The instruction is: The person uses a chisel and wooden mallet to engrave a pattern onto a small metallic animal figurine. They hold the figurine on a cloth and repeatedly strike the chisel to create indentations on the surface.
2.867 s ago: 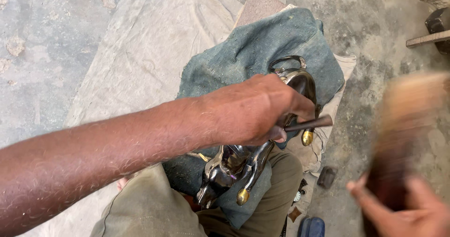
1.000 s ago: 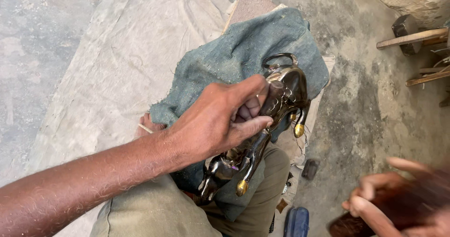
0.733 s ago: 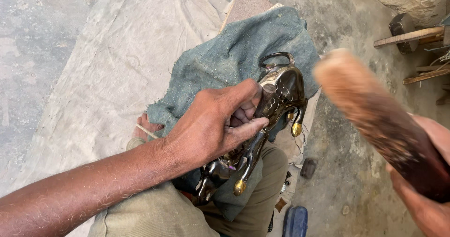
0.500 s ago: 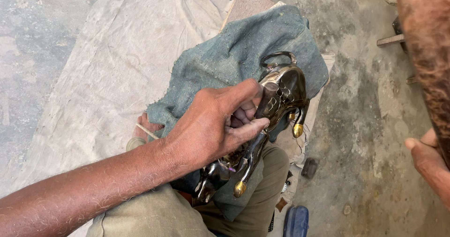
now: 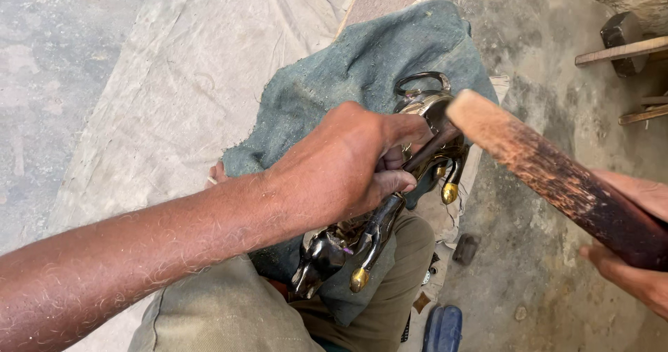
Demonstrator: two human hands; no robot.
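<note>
Both hands are busy over the person's lap. Left hand (image 5: pixel 351 167) is closed around a thin dark rod (image 5: pixel 424 153) and presses down on a metal figure (image 5: pixel 390 206); the fingers are curled tight and the thumb lies along the top. Right hand (image 5: pixel 637 254) is at the right edge, wrapped around the lower part of a wooden stick (image 5: pixel 550 178), only partly in view. The stick's pale blunt end is just beside the rod's upper tip, above the figure; I cannot tell if they touch.

Under all this, a big grey sheet (image 5: pixel 181 94) covers the concrete floor (image 5: pixel 550 59). On top of it a blue-green cloth (image 5: pixel 355 66) is spread over the person's knee, and the figure lies on this cloth. The figure is dark, shiny metal with two brass-coloured tips, one near the trousers (image 5: pixel 209 317) and one under the stick.

Wooden handles (image 5: pixel 626 49) lie at the upper right. A blue object (image 5: pixel 443 327) stands on the floor near the bottom edge. A small dark piece (image 5: pixel 465 249) lies just above it.
</note>
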